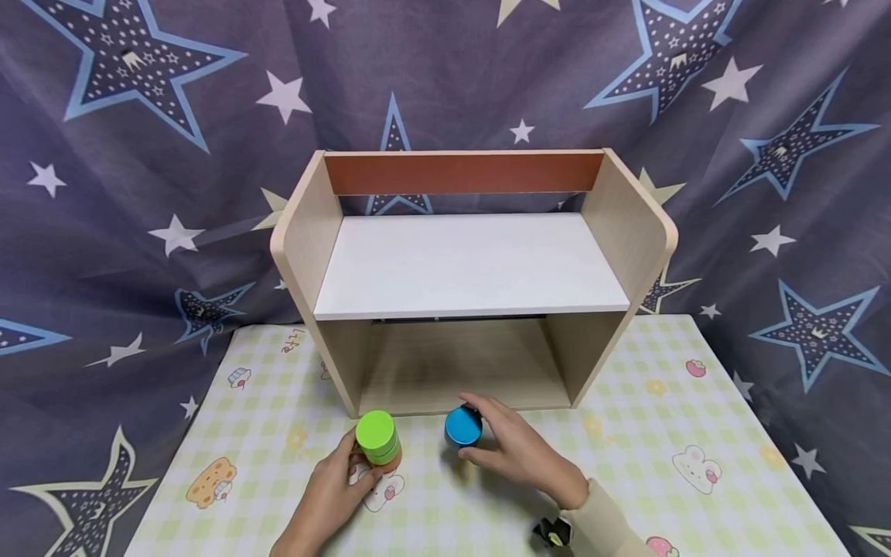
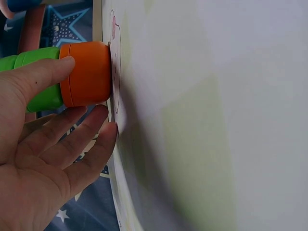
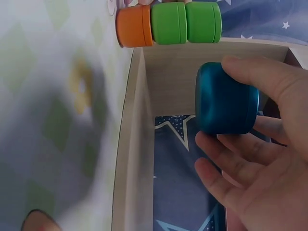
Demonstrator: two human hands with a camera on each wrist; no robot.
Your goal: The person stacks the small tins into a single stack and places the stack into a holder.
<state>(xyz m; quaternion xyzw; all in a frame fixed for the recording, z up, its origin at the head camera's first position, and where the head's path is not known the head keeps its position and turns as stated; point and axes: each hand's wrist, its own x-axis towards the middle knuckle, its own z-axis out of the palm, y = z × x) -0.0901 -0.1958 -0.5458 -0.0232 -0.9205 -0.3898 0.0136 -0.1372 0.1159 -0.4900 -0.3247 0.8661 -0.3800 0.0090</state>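
Observation:
On the table stands an upright stack of small round tins: an orange tin (image 2: 91, 74) at the bottom and two green tins (image 1: 377, 433) above it. My left hand (image 1: 330, 487) holds this stack low down, its thumb on the orange tin and its fingers around the other side. A shiny blue tin (image 3: 226, 98) is in my right hand (image 1: 522, 449), held between thumb and fingers. It hangs above the tabletop, to the right of the stack and in front of the shelf. Part of its far side is hidden by the right hand.
Behind both hands stands a wooden shelf unit (image 1: 643, 232) with a white upper board (image 1: 469, 267) and a lower compartment (image 1: 462, 367). A checked tablecloth (image 1: 626, 480) covers the table. A star-patterned curtain (image 1: 445, 70) hangs at the back and sides.

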